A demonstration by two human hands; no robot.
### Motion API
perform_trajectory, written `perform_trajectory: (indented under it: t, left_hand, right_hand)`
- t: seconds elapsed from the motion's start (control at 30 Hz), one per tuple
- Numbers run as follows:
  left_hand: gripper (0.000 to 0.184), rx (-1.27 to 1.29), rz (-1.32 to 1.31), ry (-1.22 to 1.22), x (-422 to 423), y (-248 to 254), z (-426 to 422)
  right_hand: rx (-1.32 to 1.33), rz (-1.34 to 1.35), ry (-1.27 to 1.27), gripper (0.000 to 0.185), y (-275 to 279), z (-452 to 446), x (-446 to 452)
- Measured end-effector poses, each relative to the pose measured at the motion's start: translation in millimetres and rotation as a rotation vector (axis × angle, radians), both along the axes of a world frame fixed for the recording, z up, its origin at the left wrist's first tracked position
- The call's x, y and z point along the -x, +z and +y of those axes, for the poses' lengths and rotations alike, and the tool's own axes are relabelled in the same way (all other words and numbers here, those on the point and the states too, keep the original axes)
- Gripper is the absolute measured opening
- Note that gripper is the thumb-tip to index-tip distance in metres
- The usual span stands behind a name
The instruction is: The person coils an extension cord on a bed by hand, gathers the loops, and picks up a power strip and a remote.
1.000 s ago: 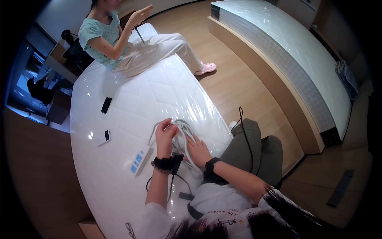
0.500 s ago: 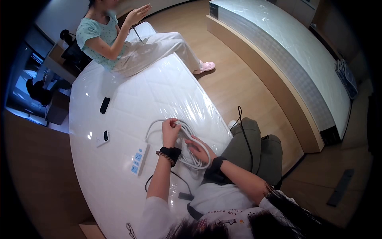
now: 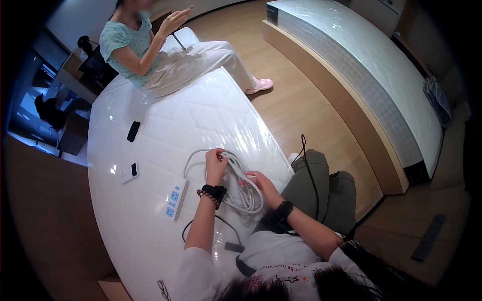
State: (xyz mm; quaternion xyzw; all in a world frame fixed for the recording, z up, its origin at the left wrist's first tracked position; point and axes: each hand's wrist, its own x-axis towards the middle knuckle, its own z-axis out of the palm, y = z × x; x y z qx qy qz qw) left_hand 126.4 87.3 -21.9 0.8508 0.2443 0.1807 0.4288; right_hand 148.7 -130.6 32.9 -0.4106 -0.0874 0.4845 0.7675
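Note:
A white extension cable (image 3: 245,200) lies in loose loops on the plastic-wrapped mattress, one end running to a white power strip (image 3: 173,200) with blue socket faces. My left hand (image 3: 216,163) pinches the loops at their upper left, fingers closed. On the right side of the coil, my right hand (image 3: 263,186) has its fingers bent around a strand. Part of the coil is hidden behind my left hand and wrist.
On the mattress (image 3: 165,120) lie a black case (image 3: 133,131), a white device with a dark screen (image 3: 131,173) and a thin black cord (image 3: 236,232). A person (image 3: 135,55) sits at the far edge holding a phone. Another wrapped mattress (image 3: 346,45) stands across the floor.
My right hand has moved up and slightly right along the coil, drawing a strand with it. The loops look more gathered. My left hand has stayed nearly in place.

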Motion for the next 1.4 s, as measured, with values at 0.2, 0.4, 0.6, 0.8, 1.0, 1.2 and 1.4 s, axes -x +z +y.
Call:
perform_trajectory:
  t: [0.2,0.4,0.6,0.8,1.0,1.2,1.4]
  left_hand:
    - [0.035,0.04,0.107,0.072,3,35,-18]
    - [0.04,-0.3,-0.028,0.072,67,91,-68]
    - [0.035,0.238,0.06,0.359,126,44,-126]
    - [0.037,0.306,0.127,0.397,112,44,-134]
    - [0.033,0.24,0.162,0.375,120,31,-118]
    - [0.036,0.297,0.08,0.311,133,5,-102]
    - [0.034,0.084,0.233,0.283,126,33,-108]
  right_hand:
    - [0.121,-0.46,0.135,0.029,-7,-2,-1]
    - [0.202,-0.622,0.047,0.031,-5,-5,-3]
    - [0.201,-0.23,0.057,0.034,5,-3,3]
    - [0.155,-0.266,-0.011,0.033,-7,-4,4]
    - [0.212,-0.46,-0.025,0.034,-15,-2,8]
    - [0.563,-0.715,0.162,0.026,5,-2,5]
    - [0.673,-1.43,-0.056,0.043,-21,1,17]
